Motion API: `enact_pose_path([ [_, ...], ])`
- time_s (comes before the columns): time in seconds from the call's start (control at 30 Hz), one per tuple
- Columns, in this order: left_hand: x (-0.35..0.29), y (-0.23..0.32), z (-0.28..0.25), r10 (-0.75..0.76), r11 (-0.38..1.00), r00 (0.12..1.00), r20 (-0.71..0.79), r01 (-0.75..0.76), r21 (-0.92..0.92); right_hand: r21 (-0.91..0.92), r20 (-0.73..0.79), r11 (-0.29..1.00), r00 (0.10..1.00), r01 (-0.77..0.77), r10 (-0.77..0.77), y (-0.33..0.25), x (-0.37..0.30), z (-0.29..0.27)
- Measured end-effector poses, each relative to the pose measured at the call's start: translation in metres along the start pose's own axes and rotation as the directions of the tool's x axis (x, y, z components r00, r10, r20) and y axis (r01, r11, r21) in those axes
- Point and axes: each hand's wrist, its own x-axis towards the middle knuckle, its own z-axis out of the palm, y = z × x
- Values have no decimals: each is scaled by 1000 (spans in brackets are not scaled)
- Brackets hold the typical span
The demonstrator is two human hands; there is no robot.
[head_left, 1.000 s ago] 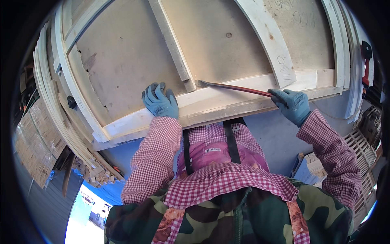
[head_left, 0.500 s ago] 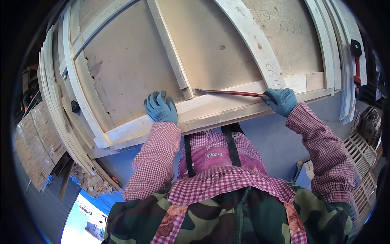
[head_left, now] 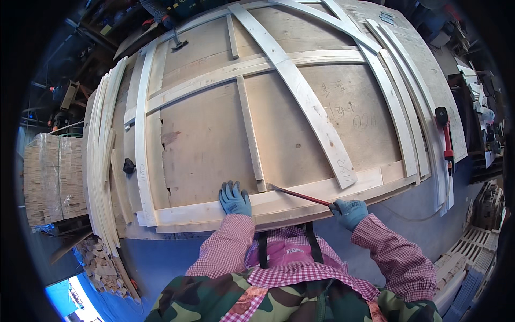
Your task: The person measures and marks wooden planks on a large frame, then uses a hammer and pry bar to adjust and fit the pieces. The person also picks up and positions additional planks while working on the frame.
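My right hand [head_left: 350, 213] is closed round the near end of a red pry bar [head_left: 307, 197]. The bar lies aslant over the front rail [head_left: 367, 181] of a wooden frame. Its flattened tip is beside the lower end of a short upright batten [head_left: 250, 131]; whether it touches the wood I cannot tell. My left hand [head_left: 235, 199], fingers spread, rests by the front rail's inner edge, just left of that batten. Both hands wear blue gloves. A wide slanting board [head_left: 300, 102] with pencil marks reaches down to the rail on the right.
Plywood panels [head_left: 206, 145] lie under the frame. A red-and-black tool [head_left: 447, 137] is at the right edge. At the far left, another person's hand [head_left: 168, 22] is by a hammer [head_left: 179, 46]. Long strips [head_left: 105, 161] and a wrapped wood stack [head_left: 56, 180] are on the left.
The view has tilted up, so more of the frame's far side, the hammer and the other person now show. My hands and the pry bar keep nearly the same places against the frame.
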Motion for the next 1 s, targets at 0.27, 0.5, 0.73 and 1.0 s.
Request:
enact_pose_path([
  [0.27,-5,0,-2,-35,999,994,106,31,33,-13,30,996,996,86,-86,30,29,14],
  [0.5,-7,0,-5,-56,998,988,147,53,22,-8,58,992,990,127,-126,40,43,24],
  [0.73,-4,0,-3,-48,999,990,136,46,18,-9,4,988,988,151,-151,40,40,18],
  [1.0,-1,0,-3,-53,999,991,127,53,10,-48,53,997,997,60,-57,22,33,2],
])
